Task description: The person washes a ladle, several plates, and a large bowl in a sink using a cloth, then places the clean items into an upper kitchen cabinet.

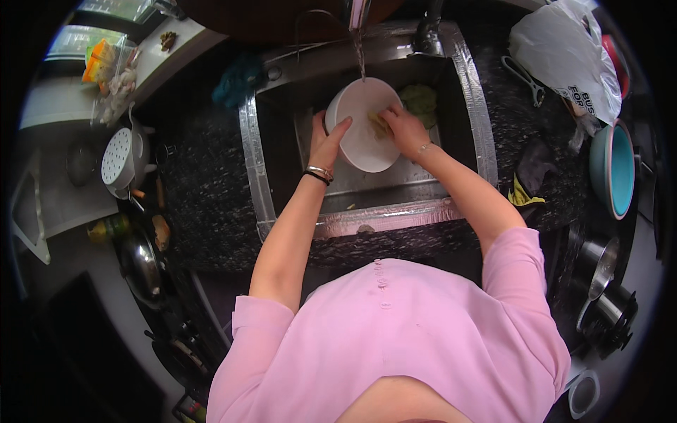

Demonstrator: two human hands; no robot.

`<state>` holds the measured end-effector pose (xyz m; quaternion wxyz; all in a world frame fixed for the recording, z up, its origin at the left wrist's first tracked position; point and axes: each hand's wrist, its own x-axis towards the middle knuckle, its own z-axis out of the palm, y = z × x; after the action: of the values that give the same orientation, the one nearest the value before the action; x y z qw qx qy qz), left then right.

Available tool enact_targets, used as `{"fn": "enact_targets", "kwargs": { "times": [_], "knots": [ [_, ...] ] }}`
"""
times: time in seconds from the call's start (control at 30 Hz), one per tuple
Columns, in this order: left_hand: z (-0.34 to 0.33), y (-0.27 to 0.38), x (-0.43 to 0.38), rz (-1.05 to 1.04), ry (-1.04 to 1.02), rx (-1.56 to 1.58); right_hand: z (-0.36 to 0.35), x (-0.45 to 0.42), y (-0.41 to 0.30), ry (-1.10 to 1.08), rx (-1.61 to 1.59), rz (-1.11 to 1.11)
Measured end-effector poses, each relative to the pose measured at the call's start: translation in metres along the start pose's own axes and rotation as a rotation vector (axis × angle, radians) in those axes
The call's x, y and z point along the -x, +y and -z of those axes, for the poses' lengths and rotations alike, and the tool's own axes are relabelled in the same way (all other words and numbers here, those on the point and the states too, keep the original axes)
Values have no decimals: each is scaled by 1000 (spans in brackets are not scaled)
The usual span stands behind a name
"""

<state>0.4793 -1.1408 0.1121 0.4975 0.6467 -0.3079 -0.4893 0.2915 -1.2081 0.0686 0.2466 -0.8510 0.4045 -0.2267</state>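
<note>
Over the metal sink a white bowl is tilted, its inside facing up towards me. My left hand grips the bowl's left side, thumb over the rim. Inside the bowl, my right hand holds a yellowish sponge or cloth against the wall; which of these it is I cannot tell. A thin stream of water runs from the faucet into the far part of the bowl. Behind my right hand, a pale green item lies in the sink.
Silver tape edges the sink. A teal mesh bundle sits at its left corner. Left stands a white colander; right are a dark and yellow cloth, a peeler, a plastic bag, a turquoise bowl and a steel pot.
</note>
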Motion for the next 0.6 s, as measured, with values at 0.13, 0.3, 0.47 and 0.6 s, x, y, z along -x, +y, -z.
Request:
{"fn": "enact_targets", "kwargs": {
  "times": [0.13, 0.3, 0.47, 0.6],
  "knots": [
    [0, -9, 0, -237, 167, -302, -46, 15, -17, -314, -218, 95],
    [4, -20, 2, -168, 301, -46, -40, 23, -81, -367, -702, 24],
    [22, -7, 1, -93, 103, -84, 9, 21, -9, -494, 383, 537],
    [13, -17, 0, 57, 208, 95, -6, 20, -37, -558, 169, 204]
  ]
}}
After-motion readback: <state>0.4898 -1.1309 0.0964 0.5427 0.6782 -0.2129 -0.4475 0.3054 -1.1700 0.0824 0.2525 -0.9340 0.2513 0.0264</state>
